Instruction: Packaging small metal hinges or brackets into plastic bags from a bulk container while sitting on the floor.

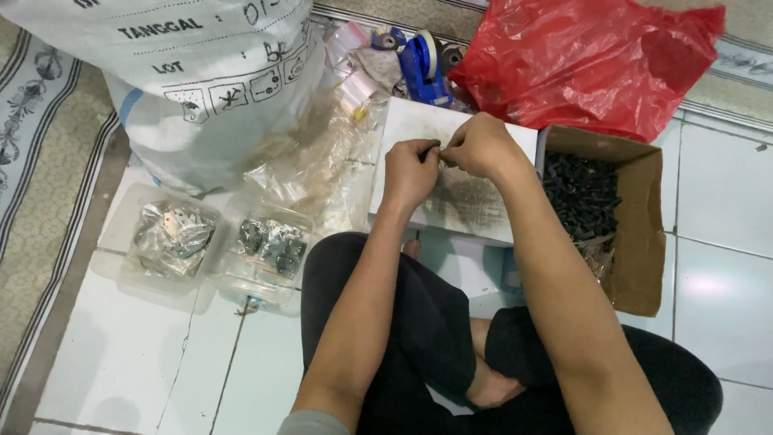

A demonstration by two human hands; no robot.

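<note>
My left hand (409,171) and my right hand (481,147) meet above a white board (451,201) resting in front of my crossed legs. Both pinch one small dark part (440,153) between their fingertips. The part is tiny and mostly hidden by the fingers. To the right of my right forearm stands an open cardboard box (640,234) filled with several small black parts (581,193).
Two clear plastic tubs (121,266) (233,282) with shiny metal pieces sit on the white tile floor at the left. Behind them lie loose clear bags (322,161), a big white sack (201,72), a blue tape dispenser (423,68) and a red plastic bag (588,60).
</note>
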